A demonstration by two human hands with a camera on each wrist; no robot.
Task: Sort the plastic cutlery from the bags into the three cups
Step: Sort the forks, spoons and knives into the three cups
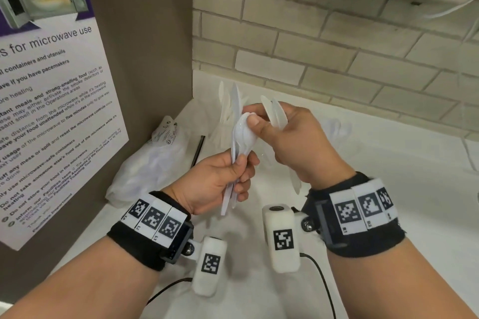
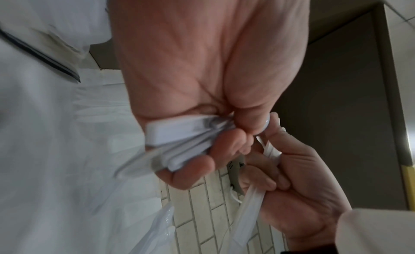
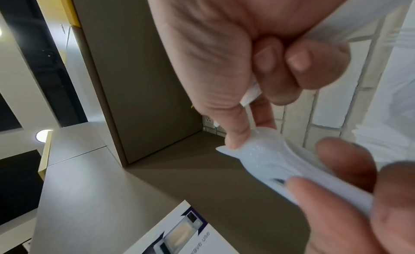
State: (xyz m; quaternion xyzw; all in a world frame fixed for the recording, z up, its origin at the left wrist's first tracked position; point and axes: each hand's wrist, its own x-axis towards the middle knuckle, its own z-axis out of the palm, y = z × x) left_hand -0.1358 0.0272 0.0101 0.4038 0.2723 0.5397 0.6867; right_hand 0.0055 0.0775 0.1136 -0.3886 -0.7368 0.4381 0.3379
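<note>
Sorting looks midway: the left hand [image 1: 220,184] grips a bunch of spoons [image 1: 243,134], the right hand [image 1: 293,142] pinches one while clutching more cutlery [image 1: 276,111], bag [image 1: 150,163] at centre left unfinished

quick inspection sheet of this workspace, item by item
surface: white counter set in a corner, under both hands.
job's things: a bunch of white spoons gripped by the handles in the left hand; more white cutlery held in the right hand, whose thumb presses the top spoon bowl; further cutlery stands behind the hands, its cup hard to make out; a plastic bag lies at the left.
clutter: a thin dark stick beside the bag.
grippers: both hands closed round cutlery.
cables: black leads run from the wrist cameras.
surroundings: microwave-use poster on the left panel, brick-tile wall behind.
</note>
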